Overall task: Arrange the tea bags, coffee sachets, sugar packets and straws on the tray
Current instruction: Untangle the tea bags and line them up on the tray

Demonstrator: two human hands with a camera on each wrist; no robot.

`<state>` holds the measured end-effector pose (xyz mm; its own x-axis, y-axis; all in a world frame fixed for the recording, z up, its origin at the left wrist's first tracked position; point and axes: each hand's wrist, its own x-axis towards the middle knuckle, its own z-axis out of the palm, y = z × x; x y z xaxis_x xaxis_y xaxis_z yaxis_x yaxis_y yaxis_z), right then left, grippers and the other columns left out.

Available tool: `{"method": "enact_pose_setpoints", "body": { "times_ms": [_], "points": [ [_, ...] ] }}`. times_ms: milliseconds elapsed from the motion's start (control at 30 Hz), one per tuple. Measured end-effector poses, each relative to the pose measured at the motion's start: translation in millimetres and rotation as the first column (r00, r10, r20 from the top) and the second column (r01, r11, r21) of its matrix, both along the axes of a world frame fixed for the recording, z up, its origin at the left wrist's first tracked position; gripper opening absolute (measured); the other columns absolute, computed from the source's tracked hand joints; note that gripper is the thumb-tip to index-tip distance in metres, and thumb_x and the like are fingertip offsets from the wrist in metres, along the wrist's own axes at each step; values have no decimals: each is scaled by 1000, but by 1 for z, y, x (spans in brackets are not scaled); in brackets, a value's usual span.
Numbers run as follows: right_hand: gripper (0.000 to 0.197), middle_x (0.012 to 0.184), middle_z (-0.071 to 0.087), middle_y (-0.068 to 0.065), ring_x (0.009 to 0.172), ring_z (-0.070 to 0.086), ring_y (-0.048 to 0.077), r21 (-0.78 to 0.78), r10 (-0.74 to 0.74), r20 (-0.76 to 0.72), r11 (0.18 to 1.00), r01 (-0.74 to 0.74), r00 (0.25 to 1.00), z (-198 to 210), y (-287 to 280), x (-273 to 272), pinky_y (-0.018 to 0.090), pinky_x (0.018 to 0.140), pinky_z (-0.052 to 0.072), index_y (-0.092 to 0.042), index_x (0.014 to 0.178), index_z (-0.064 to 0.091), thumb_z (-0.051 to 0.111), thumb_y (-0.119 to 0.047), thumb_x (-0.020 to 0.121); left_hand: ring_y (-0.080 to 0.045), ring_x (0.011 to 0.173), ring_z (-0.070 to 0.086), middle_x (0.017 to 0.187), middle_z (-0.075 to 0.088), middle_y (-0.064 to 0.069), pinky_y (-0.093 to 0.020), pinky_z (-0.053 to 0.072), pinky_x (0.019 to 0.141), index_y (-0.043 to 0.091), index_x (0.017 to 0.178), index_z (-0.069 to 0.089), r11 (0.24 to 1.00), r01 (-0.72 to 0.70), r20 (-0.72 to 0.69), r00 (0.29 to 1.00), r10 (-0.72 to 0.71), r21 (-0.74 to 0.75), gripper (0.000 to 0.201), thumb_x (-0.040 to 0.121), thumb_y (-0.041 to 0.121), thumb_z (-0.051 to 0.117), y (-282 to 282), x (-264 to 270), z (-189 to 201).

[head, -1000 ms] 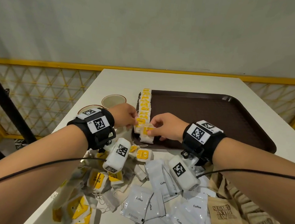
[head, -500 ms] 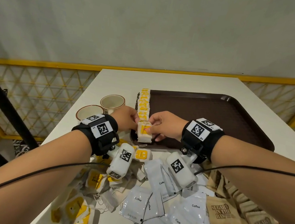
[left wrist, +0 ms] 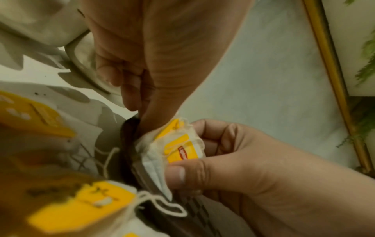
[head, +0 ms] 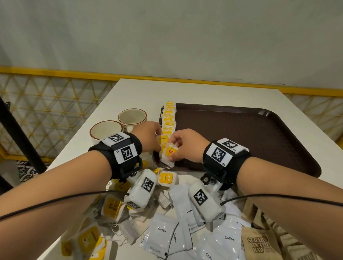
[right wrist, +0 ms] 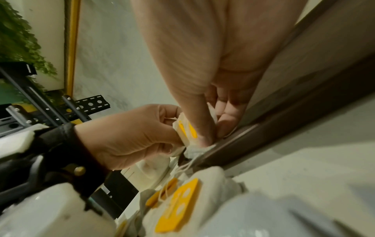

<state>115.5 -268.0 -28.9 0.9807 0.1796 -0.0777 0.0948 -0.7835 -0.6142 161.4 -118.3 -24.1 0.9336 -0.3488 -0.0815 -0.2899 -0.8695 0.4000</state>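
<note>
Both hands meet at the near left corner of the dark brown plastic tray point(head: 250, 139): the right hand point(head: 186, 145) pinches a white paper tea bag with a yellow tag point(head: 169, 153) between thumb and curled fingers. The left hand point(head: 147, 136) grips the bag's far edge, its fingertips hidden behind it. The bag's lower end touches the tray rim; whether it rests inside is unclear.

Black wrist straps point(head: 120, 156) carry square-patterned white tags, white camera blocks point(head: 141, 190), thin black cables.
</note>
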Motion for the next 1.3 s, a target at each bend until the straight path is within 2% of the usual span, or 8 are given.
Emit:
{"method": "enact_pose_setpoints", "body": {
  "times_ms": [133, 233, 367, 700, 867, 1000, 1167, 1300],
  "points": [
    [43, 91, 54, 4, 78, 59, 17, 203, -91, -101, 973, 110, 991, -1, -2, 0, 38, 69, 61, -9, 102, 56, 84, -8, 70, -21, 77, 58, 89, 56, -3, -32, 50, 64, 16, 98, 50, 988, -62, -3, 998, 62, -143, 18, 86, 14, 62, 2, -5, 1],
    [44, 89, 63, 11, 73, 66, 20, 275, -146, -226, 939, 207, 963, 0, -11, -1, 38, 68, 61, -12, 96, 48, 83, -7, 71, -23, 71, 63, 82, 59, -8, -30, 53, 58, 10, 96, 52, 969, -125, -56, 992, 116, -212, 5, 93, 12, 48, 5, -8, 7],
    [31, 92, 67, 23, 87, 70, 33, 340, -152, -240, 912, 230, 959, -1, -15, -4, 47, 82, 58, -11, 87, 48, 73, 5, 78, -19, 65, 61, 74, 65, -9, -23, 51, 54, 9, 80, 61, 983, -74, -134, 990, 52, -170, 13, 91, 16, 58, 9, -10, 11],
    [25, 72, 59, 1, 73, 70, 23, 26, 19, 25, 999, -20, 1000, 8, -5, 4, 34, 70, 60, -15, 74, 54, 70, 2, 80, -17, 61, 56, 70, 64, -6, -25, 49, 56, 12, 86, 67, 992, -49, -122, 992, 34, -120, 2, 85, 13, 66, 5, -7, 8],
    [24, 77, 63, 8, 74, 72, 26, 88, -48, 15, 995, 46, 999, 0, -2, 0, 39, 70, 61, -10, 76, 52, 75, -4, 79, -20, 66, 61, 80, 70, -13, -26, 51, 58, 12, 77, 60, 982, -78, -105, 993, 60, -171, 13, 88, 17, 64, 4, -4, 10],
    [17, 72, 60, 1, 67, 62, 16, 97, 8, -20, 995, -6, 1000, 6, -13, -4, 33, 70, 58, -6, 82, 62, 76, -16, 81, -17, 62, 59, 78, 64, -7, -25, 48, 53, 11, 83, 56, 961, -124, -79, 991, 107, -249, 21, 95, 28, 55, 6, -7, 12],
    [14, 73, 64, -12, 67, 60, -2, 100, 212, -148, 975, -199, 966, 8, -18, -8, 21, 69, 54, -10, 101, 73, 67, -11, 88, -6, 57, 53, 69, 62, 4, -16, 42, 54, 13, 80, 70, 987, 92, -119, 987, -108, -131, 8, 82, 20, 73, 8, -15, 16],
    [21, 91, 69, -4, 78, 61, 3, 72, 212, -165, 977, -202, 963, 2, -9, -7, 19, 76, 53, -11, 109, 73, 61, -8, 92, -6, 57, 53, 69, 63, 6, -16, 42, 55, 14, 83, 73, 994, 90, -100, 990, -97, -67, 6, 80, 19, 75, 7, -14, 15]
  ]
}}
